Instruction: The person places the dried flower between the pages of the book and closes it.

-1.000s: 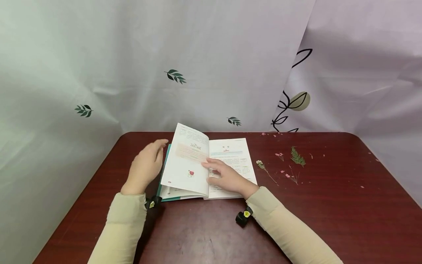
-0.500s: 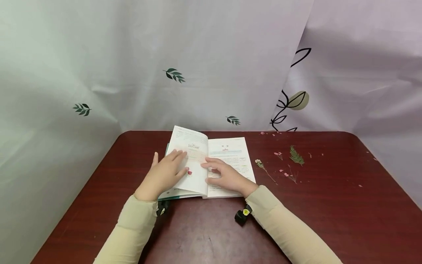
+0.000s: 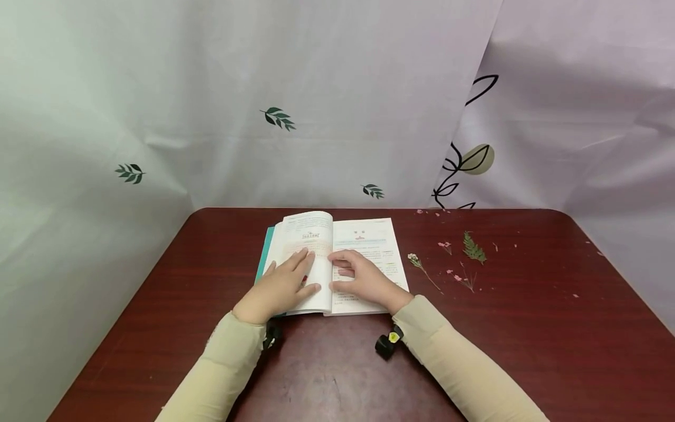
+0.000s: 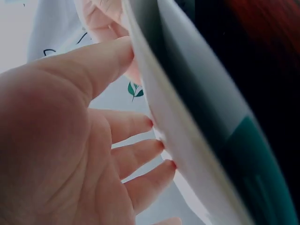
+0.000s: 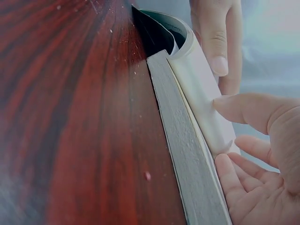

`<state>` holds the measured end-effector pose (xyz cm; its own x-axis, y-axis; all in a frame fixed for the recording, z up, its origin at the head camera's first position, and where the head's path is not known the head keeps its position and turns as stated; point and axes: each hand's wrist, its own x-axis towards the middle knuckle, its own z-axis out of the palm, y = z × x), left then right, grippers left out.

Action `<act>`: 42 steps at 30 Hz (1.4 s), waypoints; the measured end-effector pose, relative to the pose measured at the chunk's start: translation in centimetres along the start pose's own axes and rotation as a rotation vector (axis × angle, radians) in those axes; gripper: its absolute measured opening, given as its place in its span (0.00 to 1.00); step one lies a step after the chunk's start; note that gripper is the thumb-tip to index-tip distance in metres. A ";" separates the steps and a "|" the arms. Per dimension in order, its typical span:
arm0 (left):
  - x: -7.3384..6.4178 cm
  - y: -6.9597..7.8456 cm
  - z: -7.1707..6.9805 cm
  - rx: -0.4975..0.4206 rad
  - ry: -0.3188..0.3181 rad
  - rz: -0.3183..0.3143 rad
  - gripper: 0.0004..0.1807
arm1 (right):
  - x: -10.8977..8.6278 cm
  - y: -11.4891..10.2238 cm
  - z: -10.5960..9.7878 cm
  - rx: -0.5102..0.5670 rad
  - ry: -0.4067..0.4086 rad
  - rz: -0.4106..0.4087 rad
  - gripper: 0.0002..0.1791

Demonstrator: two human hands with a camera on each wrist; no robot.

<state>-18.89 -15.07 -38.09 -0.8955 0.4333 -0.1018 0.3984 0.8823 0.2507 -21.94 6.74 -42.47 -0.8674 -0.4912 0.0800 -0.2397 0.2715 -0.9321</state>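
Observation:
A book (image 3: pixel 364 231) lies spread on the table, its teal cover (image 3: pixel 262 258) showing along the left edge. My left hand (image 3: pixel 282 290) presses on the left-hand page (image 3: pixel 311 221); its fingertips touch the paper in the left wrist view, where the pages bow up over a dark gap. My right hand (image 3: pixel 369 284) rests on the right-hand page with its fingertips near the centre fold. In the right wrist view, the thumb and fingertips of the right hand (image 5: pixel 281 145) touch the curved left pages (image 5: pixel 201 89) beside the thick page block (image 5: pixel 183 145).
To the right of the book lie a sprig with white flowers (image 3: pixel 415 261), a green fern leaf (image 3: pixel 474 248) and pink flower sprigs (image 3: pixel 464 280). Small pink petals are scattered on the dark red table (image 3: pixel 538 328). A white curtain (image 3: pixel 211 88) hangs behind.
My left hand has come from beside the book onto the left page and moved right. The raised left page now lies lower under it. The right hand has barely moved.

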 end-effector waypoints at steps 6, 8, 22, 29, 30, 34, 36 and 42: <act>0.1 0.3 0.3 -0.022 -0.022 -0.006 0.39 | 0.0 -0.5 -0.4 -0.021 -0.018 0.018 0.32; 0.1 0.4 0.4 -0.035 -0.034 -0.019 0.39 | -0.1 -0.9 -0.9 -0.064 -0.012 0.032 0.31; -0.3 0.4 0.5 -0.055 -0.064 -0.014 0.38 | -1.7 -3.4 -7.2 -0.418 0.144 -0.056 0.13; -0.5 0.3 0.5 -0.071 -0.074 -0.017 0.38 | -3.3 -3.3 -10.3 -0.548 0.193 0.040 0.10; -0.4 0.3 0.5 -0.074 -0.074 -0.016 0.38 | -3.5 -3.1 -10.7 -0.565 0.192 0.052 0.10; -0.4 0.2 0.6 -0.096 -0.084 -0.022 0.38 | -4.5 -2.4 -12.0 -0.603 0.204 0.112 0.08; -0.4 0.2 0.7 -0.099 -0.087 -0.027 0.38 | -4.9 -2.0 -12.5 -0.610 0.210 0.161 0.07; -0.3 0.3 1.0 -0.090 -0.117 -0.066 0.39 | -5.9 -1.0 -13.0 -0.596 0.178 0.309 0.08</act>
<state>-18.36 -14.76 -38.96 -0.8879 0.3979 -0.2308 0.3154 0.8919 0.3241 -22.24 20.16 -37.36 -0.9806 -0.1886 -0.0541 -0.1242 0.8103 -0.5727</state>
